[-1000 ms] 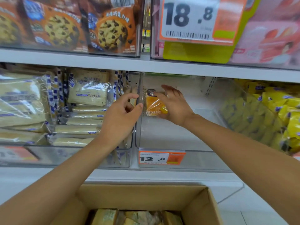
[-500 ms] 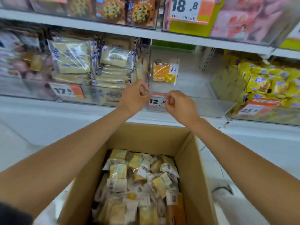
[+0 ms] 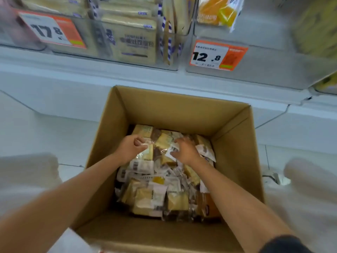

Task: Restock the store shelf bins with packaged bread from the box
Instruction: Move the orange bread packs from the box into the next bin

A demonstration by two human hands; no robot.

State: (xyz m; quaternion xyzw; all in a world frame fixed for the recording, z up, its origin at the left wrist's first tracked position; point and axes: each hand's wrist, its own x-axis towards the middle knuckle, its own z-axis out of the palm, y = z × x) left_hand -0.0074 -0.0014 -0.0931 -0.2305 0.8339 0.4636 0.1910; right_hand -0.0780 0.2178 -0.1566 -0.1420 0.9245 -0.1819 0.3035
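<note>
Inside box (image 3: pixel 235 143) under shelf (image 3: pixel 91 79), left hand (image 3: pixel 130 149) pinches a packet (image 3: pixel 145 155), right hand (image 3: pixel 184 151) spread over jumbled packets (image 3: pixel 145 196).

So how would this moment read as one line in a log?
phase: picking from box | left hand: pinches a bread packet | right hand: on packets, grip unclear | 12.8 bin: one orange packet
</note>
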